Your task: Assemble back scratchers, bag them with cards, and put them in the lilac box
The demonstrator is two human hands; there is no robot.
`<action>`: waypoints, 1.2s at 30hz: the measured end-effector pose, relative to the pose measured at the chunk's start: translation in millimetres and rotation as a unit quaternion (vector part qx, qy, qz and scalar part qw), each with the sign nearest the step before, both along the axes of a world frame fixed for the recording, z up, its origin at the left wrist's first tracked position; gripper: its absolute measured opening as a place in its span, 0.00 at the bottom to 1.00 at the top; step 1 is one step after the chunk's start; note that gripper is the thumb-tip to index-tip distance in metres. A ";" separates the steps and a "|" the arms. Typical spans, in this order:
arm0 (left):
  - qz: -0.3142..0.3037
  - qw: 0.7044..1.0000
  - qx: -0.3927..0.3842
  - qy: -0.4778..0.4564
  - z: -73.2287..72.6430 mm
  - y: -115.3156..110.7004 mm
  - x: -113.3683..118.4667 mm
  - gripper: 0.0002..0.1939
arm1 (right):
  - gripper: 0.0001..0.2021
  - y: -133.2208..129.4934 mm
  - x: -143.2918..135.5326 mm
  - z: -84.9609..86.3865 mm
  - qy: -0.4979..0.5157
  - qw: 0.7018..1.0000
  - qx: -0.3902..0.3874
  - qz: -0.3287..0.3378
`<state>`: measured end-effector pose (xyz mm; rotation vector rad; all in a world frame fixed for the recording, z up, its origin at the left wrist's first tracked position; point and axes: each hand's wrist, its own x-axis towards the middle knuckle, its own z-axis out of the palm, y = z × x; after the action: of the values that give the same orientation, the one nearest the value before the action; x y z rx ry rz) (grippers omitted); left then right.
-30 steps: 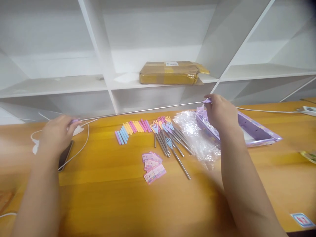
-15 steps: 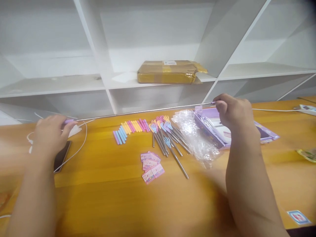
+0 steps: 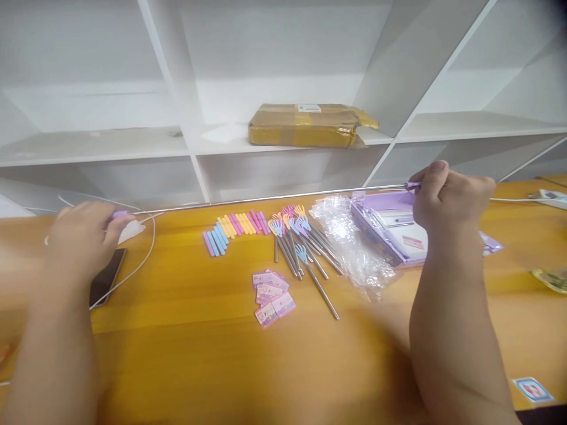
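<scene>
A telescopic back scratcher (image 3: 266,197) stretches level above the table, its thin metal rod drawn out long. Closed around its purple left end is my left hand (image 3: 82,239). My right hand (image 3: 452,198) grips the purple piece at the other end, and the fingers hide most of it. Below the rod lies a pile of back scratchers (image 3: 301,236) with coloured hand-shaped heads and metal rods. Beside them a row of coloured handle sleeves (image 3: 239,224) curves to the left. Several pink printed cards (image 3: 272,298) overlap nearer to me.
Clear plastic bags (image 3: 354,254) lie against a purple box (image 3: 385,236), partly behind my right arm. A phone (image 3: 106,277) and white cable (image 3: 146,254) are near my left hand. A taped carton (image 3: 305,125) sits on the white shelf (image 3: 212,141) behind the wooden table (image 3: 177,354).
My right hand has moved right with its end of the back scratcher, and the rod spans a longer distance. My left hand has shifted slightly left. The things on the table stay put.
</scene>
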<state>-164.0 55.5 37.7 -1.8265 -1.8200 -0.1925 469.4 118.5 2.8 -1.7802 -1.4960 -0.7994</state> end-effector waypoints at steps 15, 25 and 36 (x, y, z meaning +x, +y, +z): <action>-0.063 0.998 -0.006 -0.028 4.0 -13.1 22.0 0.23 | 0.24 0.3 27.0 0.6 0.059 0.996 0.058 -0.047; -0.092 0.995 0.018 -0.019 -1.5 -11.1 25.5 0.26 | 0.21 -6.1 17.7 4.1 0.076 0.993 -0.042 -0.082; -0.112 0.993 0.032 -0.004 -16.7 -10.6 54.9 0.35 | 0.24 3.4 0.0 -3.5 0.081 0.984 -0.159 -0.032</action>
<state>-109.1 44.8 21.0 -1.9843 -1.5926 -0.3377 469.3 121.9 -0.7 -2.0807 -1.5283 -0.4506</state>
